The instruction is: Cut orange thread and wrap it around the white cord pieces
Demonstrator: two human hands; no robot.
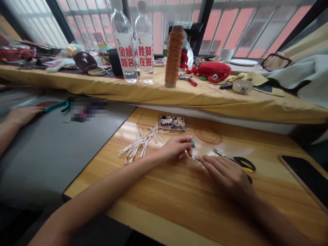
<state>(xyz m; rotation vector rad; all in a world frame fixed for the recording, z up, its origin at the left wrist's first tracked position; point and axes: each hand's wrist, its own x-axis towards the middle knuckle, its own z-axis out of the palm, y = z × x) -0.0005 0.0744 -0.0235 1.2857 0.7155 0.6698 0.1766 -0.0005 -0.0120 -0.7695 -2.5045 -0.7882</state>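
In the head view, my left hand pinches a narrow white strip over the wooden table. A small turquoise piece, which looks like a bead, shows at its fingertips. My right hand is closed at the strip's lower end; what lies between its fingertips is too small to make out. Scissors lie beside my right hand, partly hidden by it. Left of my left hand is a loose pile of white strips. Behind the hands stand a clear box of beads and a coil of brown cord.
A phone lies at the right. On the cloth-covered sill stand two bottles, a spool of orange-brown cord, a red pouch and pliers. Another person's hand rests on the grey table near teal-handled pliers.
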